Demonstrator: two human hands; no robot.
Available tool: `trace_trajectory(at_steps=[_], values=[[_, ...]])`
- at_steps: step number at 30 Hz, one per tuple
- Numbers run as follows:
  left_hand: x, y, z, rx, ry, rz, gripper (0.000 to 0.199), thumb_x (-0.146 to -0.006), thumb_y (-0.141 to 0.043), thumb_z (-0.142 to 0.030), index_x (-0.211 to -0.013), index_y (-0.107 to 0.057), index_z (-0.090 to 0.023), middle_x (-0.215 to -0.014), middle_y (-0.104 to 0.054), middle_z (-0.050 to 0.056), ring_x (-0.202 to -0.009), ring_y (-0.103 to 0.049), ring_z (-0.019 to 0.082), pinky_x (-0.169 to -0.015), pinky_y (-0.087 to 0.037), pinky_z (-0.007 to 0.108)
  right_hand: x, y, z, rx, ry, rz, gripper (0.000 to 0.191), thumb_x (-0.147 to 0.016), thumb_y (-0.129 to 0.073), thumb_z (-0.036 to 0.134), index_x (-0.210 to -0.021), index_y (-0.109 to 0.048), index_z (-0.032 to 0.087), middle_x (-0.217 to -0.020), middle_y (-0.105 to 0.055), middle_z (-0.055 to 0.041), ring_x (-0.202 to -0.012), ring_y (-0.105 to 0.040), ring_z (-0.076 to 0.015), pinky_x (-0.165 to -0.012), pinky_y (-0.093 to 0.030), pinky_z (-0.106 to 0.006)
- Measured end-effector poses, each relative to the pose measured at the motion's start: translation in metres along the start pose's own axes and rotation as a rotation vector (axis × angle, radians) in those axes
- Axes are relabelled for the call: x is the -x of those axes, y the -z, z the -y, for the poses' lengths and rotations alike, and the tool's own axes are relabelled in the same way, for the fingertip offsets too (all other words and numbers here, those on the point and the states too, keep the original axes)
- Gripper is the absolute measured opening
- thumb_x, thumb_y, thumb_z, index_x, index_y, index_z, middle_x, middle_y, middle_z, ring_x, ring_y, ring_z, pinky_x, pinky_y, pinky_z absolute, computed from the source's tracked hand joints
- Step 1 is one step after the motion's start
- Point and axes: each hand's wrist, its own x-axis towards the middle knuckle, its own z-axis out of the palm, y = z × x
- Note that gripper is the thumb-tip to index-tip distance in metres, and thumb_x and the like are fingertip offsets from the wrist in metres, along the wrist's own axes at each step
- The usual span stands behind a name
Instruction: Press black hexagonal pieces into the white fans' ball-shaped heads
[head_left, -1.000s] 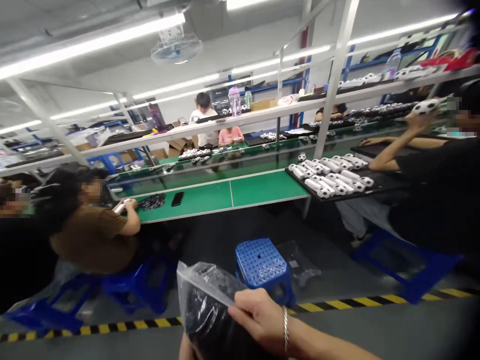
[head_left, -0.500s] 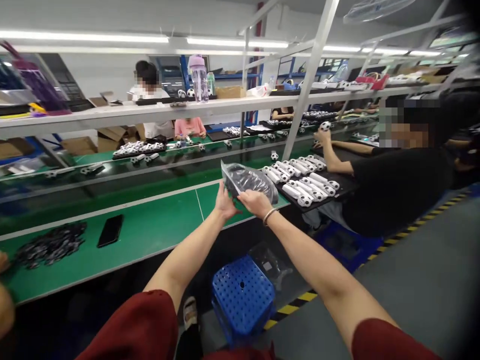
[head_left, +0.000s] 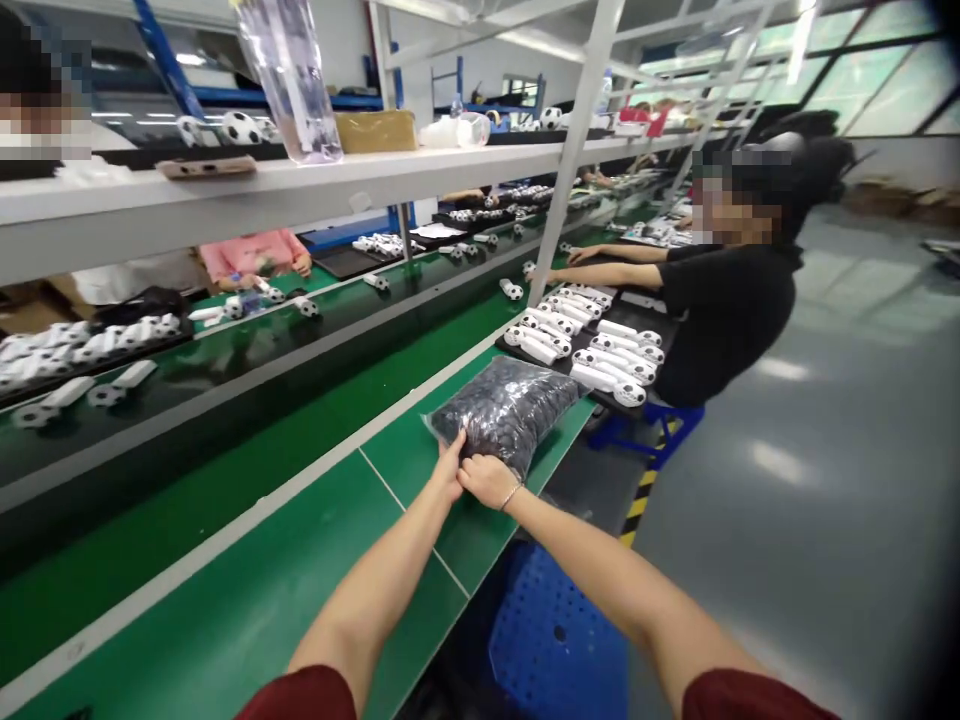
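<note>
A clear plastic bag (head_left: 517, 405) packed with small dark parts lies on the green bench top (head_left: 330, 560), close to its front edge. My left hand (head_left: 450, 468) grips the near left corner of the bag, thumb on top. Right beside it, my right hand (head_left: 489, 480) is closed on the bag's near edge, its fingers curled over the plastic. The two hands almost touch. Just beyond the bag is a black tray (head_left: 585, 375) with rows of white pieces that have football-patterned ends (head_left: 630, 393).
A blue plastic stool (head_left: 559, 640) stands below the bench edge. At the right sits a co-worker in black (head_left: 731, 290), arms over the bench. A conveyor (head_left: 247, 400) runs along the left. A white shelf (head_left: 300, 180) and its upright post (head_left: 574, 150) rise above.
The bag has come down onto the bench, and both hands now hold its near edge. My view has turned right and closer. The co-worker's raised hand has lowered to the bench.
</note>
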Motion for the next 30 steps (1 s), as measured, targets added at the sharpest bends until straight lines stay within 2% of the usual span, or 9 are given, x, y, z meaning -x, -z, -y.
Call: trace_trajectory(at_steps=[3, 5, 7, 10, 13, 18, 23, 29, 30], values=[[-0.001, 0.020, 0.004, -0.313, -0.172, 0.027, 0.064, -0.076, -0.060, -0.046, -0.129, -0.039, -0.017, -0.139, -0.038, 0.011, -0.132, -0.029, 0.024, -0.110, -0.020, 0.039, -0.007, -0.012, -0.021, 0.031, 0.023, -0.044, 0.024, -0.088, -0.039, 0.015, -0.079, -0.061, 0.015, -0.072, -0.058, -0.0065, -0.065, -0.047, -0.0152, -0.054, -0.029, -0.028], [0.016, 0.049, 0.013, -0.504, -0.256, 0.047, 0.071, -0.070, -0.065, -0.047, -0.129, -0.042, -0.016, -0.144, -0.028, 0.011, -0.137, -0.010, 0.026, -0.113, -0.004, 0.044, -0.007, -0.017, -0.035, 0.045, 0.035, -0.083, 0.025, -0.089, -0.038, 0.016, -0.077, -0.060, 0.016, -0.070, -0.057, -0.0052, -0.063, -0.045, -0.0139, -0.054, -0.028, -0.028], [0.042, 0.083, 0.027, -0.708, -0.325, 0.094, 0.074, -0.065, -0.069, -0.047, -0.127, -0.046, -0.016, -0.143, -0.031, 0.010, -0.137, -0.009, 0.026, -0.113, 0.002, 0.044, -0.006, -0.021, -0.049, 0.050, 0.037, -0.128, 0.025, -0.090, -0.038, 0.018, -0.076, -0.059, 0.018, -0.069, -0.056, -0.0038, -0.062, -0.043, -0.0132, -0.054, -0.026, -0.027], [0.078, 0.122, 0.045, -1.500, -0.578, 0.261, 0.063, -0.081, -0.046, -0.057, -0.134, -0.038, -0.024, -0.146, -0.025, 0.006, -0.136, -0.014, 0.028, -0.112, -0.006, 0.052, -0.016, -0.027, -0.066, 0.049, -0.005, -0.214, 0.024, -0.089, -0.039, 0.017, -0.075, -0.059, 0.018, -0.067, -0.054, -0.0031, -0.061, -0.041, -0.0131, -0.055, -0.025, -0.027], [0.091, 0.135, 0.051, -1.823, -0.661, 0.250, 0.062, -0.086, -0.033, -0.059, -0.138, -0.028, -0.027, -0.147, -0.021, 0.006, -0.135, -0.017, 0.029, -0.109, -0.018, 0.054, -0.036, -0.028, -0.068, 0.038, -0.118, -0.324, 0.023, -0.087, -0.042, 0.014, -0.072, -0.058, 0.017, -0.064, -0.052, -0.0030, -0.062, -0.041, -0.0136, -0.057, -0.027, -0.028], [0.086, 0.130, 0.050, -1.940, -0.731, 0.199, 0.063, -0.086, -0.029, -0.059, -0.139, -0.027, -0.024, -0.147, -0.022, 0.008, -0.135, -0.017, 0.030, -0.108, -0.021, 0.054, -0.016, -0.008, -0.015, -0.006, -0.418, -0.530, 0.012, -0.087, -0.047, 0.021, -0.082, -0.058, 0.018, -0.084, -0.057, -0.0064, -0.087, -0.047, -0.0183, -0.078, -0.034, -0.033], [0.089, 0.130, 0.049, -1.935, -0.722, 0.207, 0.063, -0.086, -0.031, -0.058, -0.139, -0.027, -0.025, -0.147, -0.022, 0.007, -0.136, -0.015, 0.029, -0.109, -0.019, 0.053, 0.115, -0.039, 0.067, -0.146, -0.781, -0.663, 0.014, -0.081, -0.054, 0.026, -0.094, -0.055, 0.020, -0.108, -0.054, -0.0091, -0.105, -0.047, -0.0231, -0.092, -0.037, -0.041], [0.090, 0.127, 0.046, -1.941, -0.696, 0.214, 0.063, -0.087, -0.032, -0.055, -0.139, -0.028, -0.021, -0.147, -0.022, 0.010, -0.136, -0.014, 0.031, -0.109, -0.017, 0.055, 0.258, -0.161, 0.087, -0.356, -1.395, 0.386, 0.059, -0.067, -0.053, 0.032, -0.125, -0.044, 0.024, -0.148, -0.017, -0.0064, -0.133, -0.022, -0.0315, -0.099, -0.034, -0.047], [0.091, 0.126, 0.045, -1.941, -0.691, 0.216, 0.063, -0.087, -0.032, -0.055, -0.139, -0.028, -0.021, -0.147, -0.022, 0.010, -0.136, -0.014, 0.031, -0.109, -0.017, 0.055, 0.270, -0.179, 0.085, -0.377, -1.472, 0.459, 0.065, -0.062, -0.055, 0.031, -0.126, -0.043, 0.024, -0.148, -0.019, -0.0076, -0.133, -0.021, -0.0336, -0.097, -0.034, -0.050]])
